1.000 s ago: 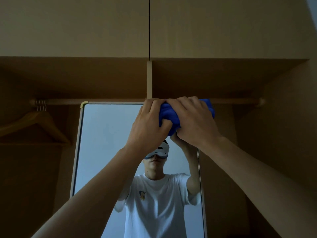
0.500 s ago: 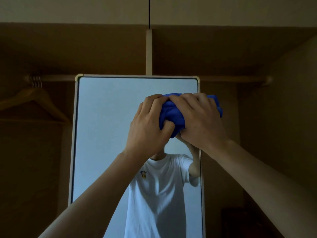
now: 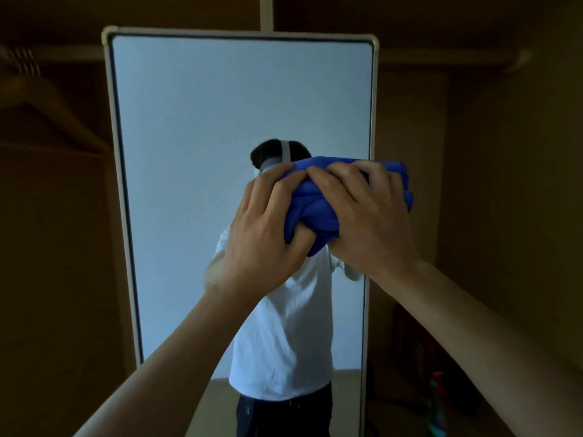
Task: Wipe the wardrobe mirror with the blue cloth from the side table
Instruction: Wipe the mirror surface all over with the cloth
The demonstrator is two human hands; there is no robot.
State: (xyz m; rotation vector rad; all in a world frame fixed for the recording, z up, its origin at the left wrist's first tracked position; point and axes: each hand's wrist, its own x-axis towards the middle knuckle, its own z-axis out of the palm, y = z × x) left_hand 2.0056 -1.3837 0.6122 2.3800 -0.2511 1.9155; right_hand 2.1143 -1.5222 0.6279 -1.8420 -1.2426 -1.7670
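Note:
A tall mirror (image 3: 195, 121) with a pale frame stands inside the dark wooden wardrobe. A bunched blue cloth (image 3: 315, 209) is pressed against the glass near the mirror's right edge, about halfway down the visible pane. My left hand (image 3: 265, 234) grips the cloth's left side, and my right hand (image 3: 369, 222) covers its right side. Both arms reach up from the bottom corners. The mirror reflects a person in a white T-shirt, partly hidden behind my hands.
A wooden hanger (image 3: 41, 102) hangs on the rail at the left. The rail's right end (image 3: 520, 59) meets the wardrobe side wall. Dim objects (image 3: 435, 398) sit low at the right beside the mirror.
Both hands have slid the cloth down from the mirror's top edge to about mid-height. The view has tilted down, so more of the mirror shows.

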